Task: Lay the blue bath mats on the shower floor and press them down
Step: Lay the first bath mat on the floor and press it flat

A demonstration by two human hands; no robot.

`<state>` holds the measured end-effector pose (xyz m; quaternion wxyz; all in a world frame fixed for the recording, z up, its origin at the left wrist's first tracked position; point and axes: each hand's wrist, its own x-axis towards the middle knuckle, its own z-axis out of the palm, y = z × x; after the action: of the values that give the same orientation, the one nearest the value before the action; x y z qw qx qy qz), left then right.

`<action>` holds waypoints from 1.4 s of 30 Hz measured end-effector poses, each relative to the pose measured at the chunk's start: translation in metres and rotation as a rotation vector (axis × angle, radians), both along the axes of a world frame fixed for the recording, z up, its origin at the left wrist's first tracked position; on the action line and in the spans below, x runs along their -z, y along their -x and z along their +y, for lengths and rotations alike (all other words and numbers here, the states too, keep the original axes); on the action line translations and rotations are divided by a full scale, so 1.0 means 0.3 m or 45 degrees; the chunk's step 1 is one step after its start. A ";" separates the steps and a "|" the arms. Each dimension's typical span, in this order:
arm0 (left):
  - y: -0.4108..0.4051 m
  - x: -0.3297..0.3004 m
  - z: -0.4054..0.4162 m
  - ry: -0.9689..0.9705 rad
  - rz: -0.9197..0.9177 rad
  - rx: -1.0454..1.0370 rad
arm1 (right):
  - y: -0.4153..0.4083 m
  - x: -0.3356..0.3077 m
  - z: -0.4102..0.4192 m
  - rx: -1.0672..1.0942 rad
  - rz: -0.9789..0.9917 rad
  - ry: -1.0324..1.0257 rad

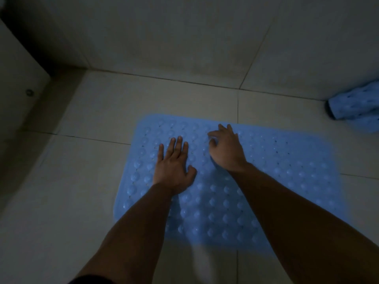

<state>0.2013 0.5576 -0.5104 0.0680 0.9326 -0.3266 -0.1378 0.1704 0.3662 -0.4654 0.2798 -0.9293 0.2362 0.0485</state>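
A blue bath mat [276, 173] with rows of round bumps lies spread flat on the pale tiled shower floor [92, 124]. My left hand [174, 165] rests palm down on the mat's left part, fingers straight and together. My right hand [226, 148] sits on the mat just to the right of it, fingers curled with the tips touching the surface; it holds nothing. A second blue mat [356, 107] lies rolled or crumpled at the far right, against the wall.
A tiled wall [184, 37] rises just beyond the mat. At the left stands a white fixture or panel [18, 83] with a small round fitting, dark shadow behind it. The light is dim. Bare floor tiles lie left of the mat.
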 end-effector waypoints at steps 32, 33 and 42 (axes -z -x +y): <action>-0.266 -0.087 0.420 0.102 -0.256 -0.372 | -0.088 0.161 0.569 -0.302 0.145 0.262; -0.266 -0.092 0.423 0.095 -0.255 -0.387 | -0.095 0.142 0.561 -0.331 0.220 0.196; -0.247 -0.168 0.318 0.087 -0.145 -0.320 | -0.271 -0.163 0.332 -0.059 0.125 -0.398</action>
<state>0.2754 0.6531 -0.4601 0.0977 0.9696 -0.2150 -0.0637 0.2517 0.4660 -0.4165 0.4079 -0.8761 0.2176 0.1367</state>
